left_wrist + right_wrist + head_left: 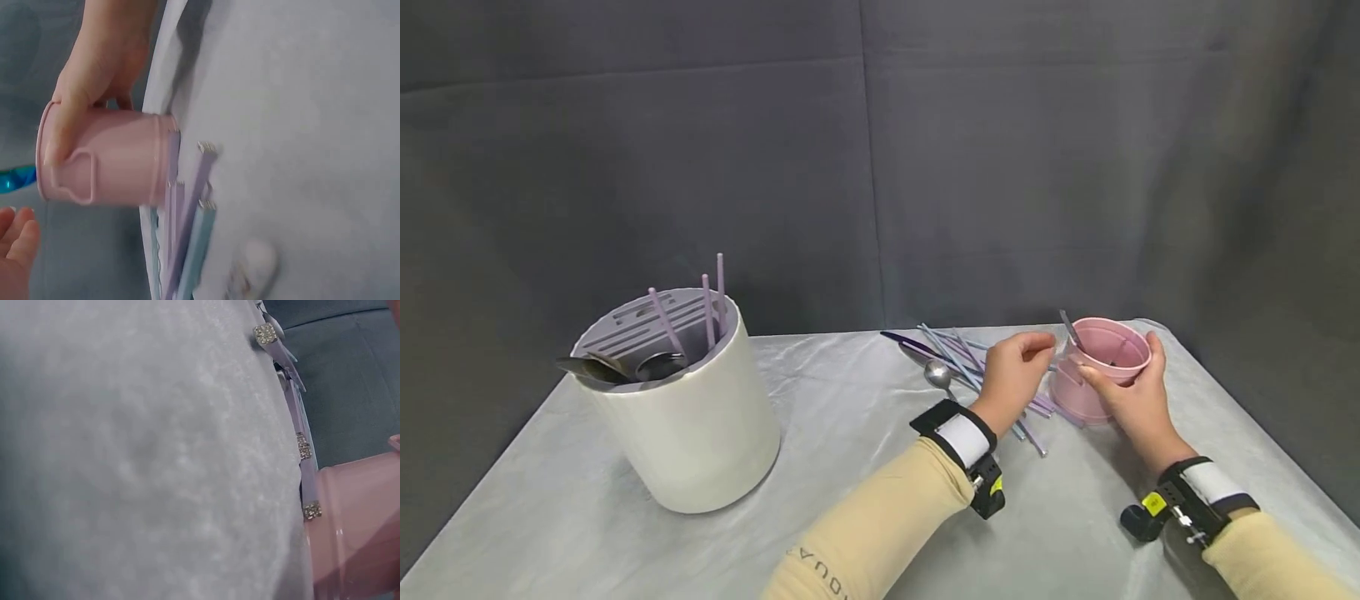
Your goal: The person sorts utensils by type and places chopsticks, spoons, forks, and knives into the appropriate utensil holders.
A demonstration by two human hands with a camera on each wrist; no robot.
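Observation:
At the right of the head view, my right hand (1138,408) grips a small pink bucket (1078,396) by its side, thumb near the rim. A shiny utensil handle (1071,330) leans out of the bucket; it looks blue-green in the left wrist view. My left hand (1017,371) hovers just left of the bucket with bent fingers and nothing visible between them. In the left wrist view its fingertips are close to the handle but apart from it. Lilac and pale blue chopsticks (962,360) lie loosely beside the bucket, and a metal spoon (937,374) is among them.
A large white utensil holder (700,450) stands tilted-looking at the left, with a slotted grey divider (640,321). Several lilac sticks (708,312) and metal utensils (661,367) stand in it. A silvery cloth (850,433) covers the table; a dark curtain hangs behind.

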